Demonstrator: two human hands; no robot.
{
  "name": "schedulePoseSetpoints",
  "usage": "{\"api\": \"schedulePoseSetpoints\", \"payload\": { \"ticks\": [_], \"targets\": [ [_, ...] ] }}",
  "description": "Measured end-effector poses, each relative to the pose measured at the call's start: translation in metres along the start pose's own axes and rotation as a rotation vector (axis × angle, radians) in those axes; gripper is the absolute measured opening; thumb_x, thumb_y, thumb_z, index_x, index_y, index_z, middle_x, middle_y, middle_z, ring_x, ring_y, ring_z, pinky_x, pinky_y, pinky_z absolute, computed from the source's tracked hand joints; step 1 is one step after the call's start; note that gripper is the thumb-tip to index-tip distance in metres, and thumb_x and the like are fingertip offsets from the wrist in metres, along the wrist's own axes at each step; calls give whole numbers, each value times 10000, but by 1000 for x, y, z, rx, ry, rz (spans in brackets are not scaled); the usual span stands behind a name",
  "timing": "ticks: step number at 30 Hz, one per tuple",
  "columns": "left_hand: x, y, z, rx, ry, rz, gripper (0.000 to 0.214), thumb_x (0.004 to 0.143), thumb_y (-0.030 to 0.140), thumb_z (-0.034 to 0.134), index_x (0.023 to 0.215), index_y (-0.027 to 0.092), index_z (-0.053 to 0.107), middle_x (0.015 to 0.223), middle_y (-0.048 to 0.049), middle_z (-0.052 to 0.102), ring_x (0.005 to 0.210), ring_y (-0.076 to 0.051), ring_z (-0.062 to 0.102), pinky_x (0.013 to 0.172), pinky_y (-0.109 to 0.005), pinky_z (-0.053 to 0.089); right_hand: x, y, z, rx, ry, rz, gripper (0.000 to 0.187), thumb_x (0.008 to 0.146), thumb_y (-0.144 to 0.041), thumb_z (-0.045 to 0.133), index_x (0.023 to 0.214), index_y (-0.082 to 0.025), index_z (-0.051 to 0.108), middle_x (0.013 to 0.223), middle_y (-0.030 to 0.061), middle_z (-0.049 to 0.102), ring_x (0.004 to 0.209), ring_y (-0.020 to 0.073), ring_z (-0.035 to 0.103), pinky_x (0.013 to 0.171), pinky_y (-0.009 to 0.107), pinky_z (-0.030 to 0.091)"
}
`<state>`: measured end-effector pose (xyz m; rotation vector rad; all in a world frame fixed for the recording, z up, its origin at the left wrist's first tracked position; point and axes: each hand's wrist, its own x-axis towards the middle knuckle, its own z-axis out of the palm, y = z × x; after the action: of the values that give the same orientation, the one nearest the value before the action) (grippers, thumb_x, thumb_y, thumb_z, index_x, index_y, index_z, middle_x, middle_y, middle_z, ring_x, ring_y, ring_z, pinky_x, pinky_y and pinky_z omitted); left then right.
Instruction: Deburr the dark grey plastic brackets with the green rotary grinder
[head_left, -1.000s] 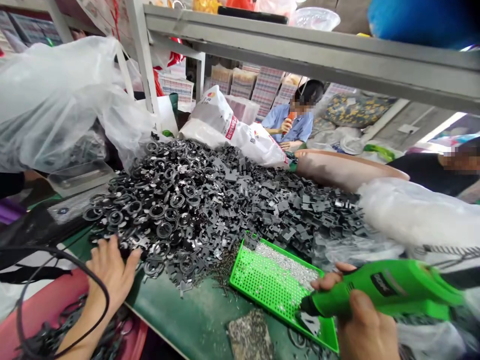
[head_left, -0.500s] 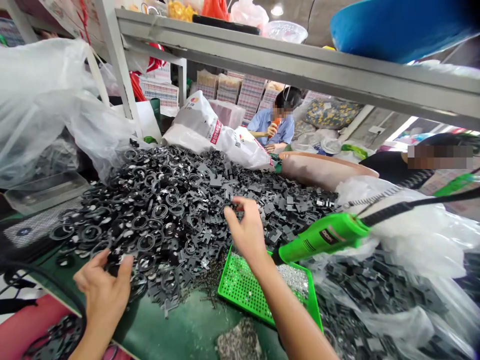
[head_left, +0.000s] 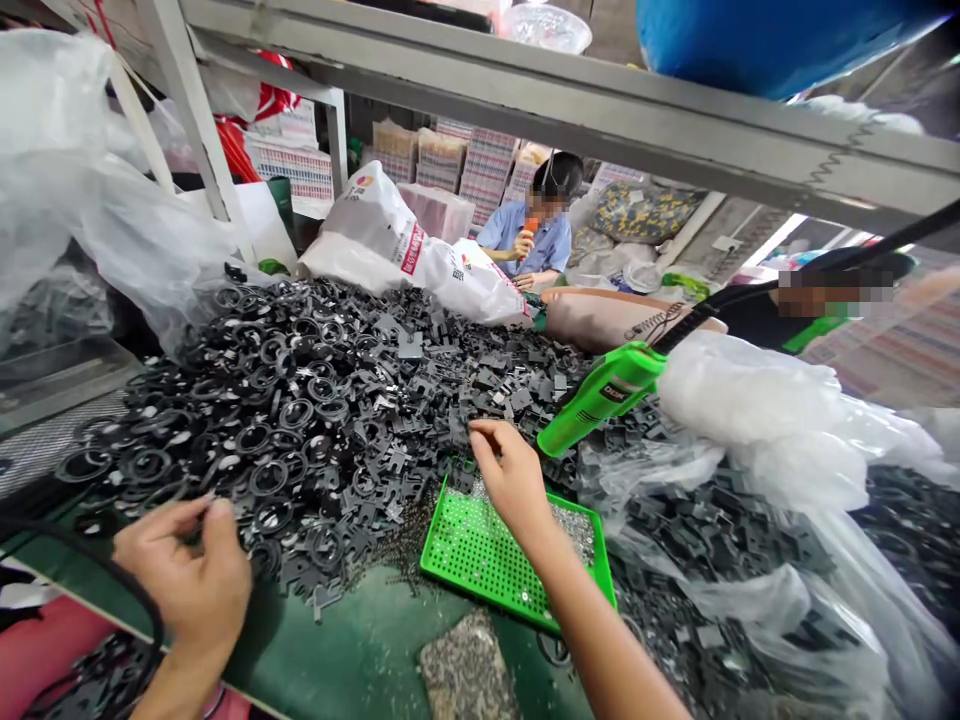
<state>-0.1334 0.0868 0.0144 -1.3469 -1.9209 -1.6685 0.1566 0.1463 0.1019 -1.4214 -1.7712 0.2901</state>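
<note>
My left hand is closed in a pinch at the left edge of a heap of black plastic rings. What its fingertips hold, if anything, is too small to make out. My right hand hovers above the far side of a green perforated tray that has small silvery metal pieces in it. Its thumb and forefinger come together beside the dark grey plastic brackets of the heap; whatever lies between them is hidden. A green electric screwdriver hangs tilted just right of this hand, apart from it.
Tiny dark screws lie scattered left of the tray. A stone block rests on the green tabletop in front. Plastic bags with grey parts stand right. A metal shelf beam crosses above; a co-worker sits beyond the heap.
Both hands have closed their fingers into pinches. The screwdriver has swung left and tilted more upright. The view has shifted, so most of the scene sits further left and higher.
</note>
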Motion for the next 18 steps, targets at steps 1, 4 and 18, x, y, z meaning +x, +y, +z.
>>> {"api": "schedulePoseSetpoints", "payload": {
  "ticks": [1, 4, 18],
  "targets": [
    [-4, 12, -1, -30, -39, 75, 174, 865, 374, 540, 879, 203, 511, 829, -30, 492, 878, -266, 520, 855, -461, 415, -1, 1, 1, -7, -14, 12, 213, 889, -283, 481, 971, -187, 653, 953, 85, 705, 880, 213, 654, 809, 340, 508],
    [-11, 53, 2, -103, -251, 250, 126, 895, 322, 519, 932, 202, 526, 885, -45, 547, 888, -243, 547, 843, -413, 420, 15, 3, 12, -17, -41, 43, 188, 865, -244, 516, 971, -172, 653, 969, 102, 688, 890, 228, 643, 849, 389, 497],
    [-14, 144, 99, -243, -767, 421, 171, 931, 231, 472, 974, 193, 633, 924, -55, 670, 867, -226, 571, 795, -369, 411, -182, -12, -62, -48, -282, -41, 183, 948, -247, 445, 928, -231, 627, 745, 12, 683, 680, 146, 657, 623, 217, 513]
  ]
}}
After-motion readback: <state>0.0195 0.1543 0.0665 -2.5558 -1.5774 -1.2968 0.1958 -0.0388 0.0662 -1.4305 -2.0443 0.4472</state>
